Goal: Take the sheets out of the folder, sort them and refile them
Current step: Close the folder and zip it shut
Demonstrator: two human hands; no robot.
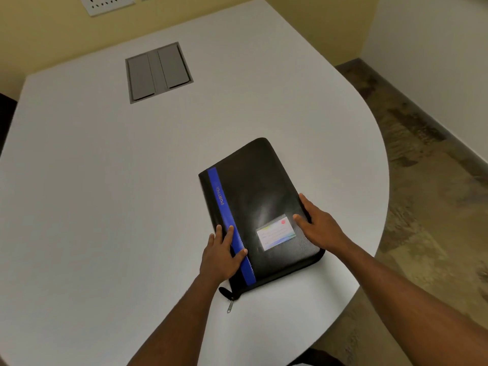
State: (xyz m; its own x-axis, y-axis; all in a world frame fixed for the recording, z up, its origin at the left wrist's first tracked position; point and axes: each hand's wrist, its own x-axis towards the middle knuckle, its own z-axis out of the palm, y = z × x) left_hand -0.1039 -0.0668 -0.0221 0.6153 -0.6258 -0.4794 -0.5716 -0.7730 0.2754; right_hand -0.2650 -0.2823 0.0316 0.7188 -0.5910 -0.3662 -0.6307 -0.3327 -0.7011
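Note:
A black zipped folder (253, 196) with a blue stripe down its left side lies closed on the white table (105, 180), tilted a little to the left. A small card sits in a clear pocket (276, 235) on its cover. My left hand (223, 256) rests flat on the folder's left edge, fingers straight over the blue stripe. My right hand (315, 224) holds the right edge, thumb on the cover and fingers along the side. The zip pull (230, 305) hangs at the near left corner. No sheets are visible.
A grey cable hatch (158, 72) is set into the table at the back. The table's curved edge runs close to the folder on the right, with patterned floor (435, 207) beyond. Wall sockets (108, 3) sit on the yellow wall behind.

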